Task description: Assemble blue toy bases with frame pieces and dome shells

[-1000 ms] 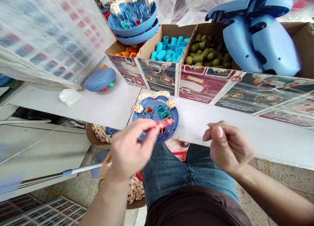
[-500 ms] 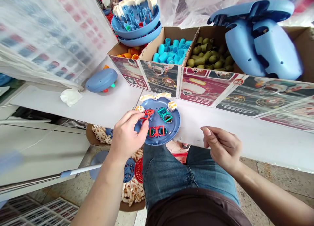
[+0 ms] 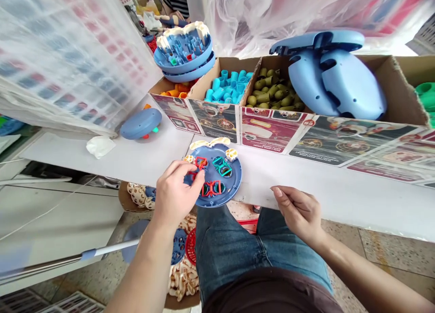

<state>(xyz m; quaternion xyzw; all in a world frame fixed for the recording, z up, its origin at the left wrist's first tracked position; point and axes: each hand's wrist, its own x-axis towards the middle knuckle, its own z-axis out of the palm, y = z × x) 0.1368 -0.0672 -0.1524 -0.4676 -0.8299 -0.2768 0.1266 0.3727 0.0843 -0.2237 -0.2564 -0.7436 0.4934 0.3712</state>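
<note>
White tabletop (image 3: pixel 149 154), blue disc (image 3: pixel 231 185) between hands (image 3: pixel 176 190) (image 3: pixel 301 213)

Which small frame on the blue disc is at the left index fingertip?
The upper red frame, left of the green frame and above the lower red frame; the left hand has its index fingertip on or just over it.

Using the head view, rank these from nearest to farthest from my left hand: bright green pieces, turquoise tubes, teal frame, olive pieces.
Nearest to your left hand first:
1. Teal frame: just right, on the blue plate.
2. Turquoise tubes: box section beyond the plate.
3. Olive pieces: next section right.
4. Bright green pieces: far right edge.
</note>
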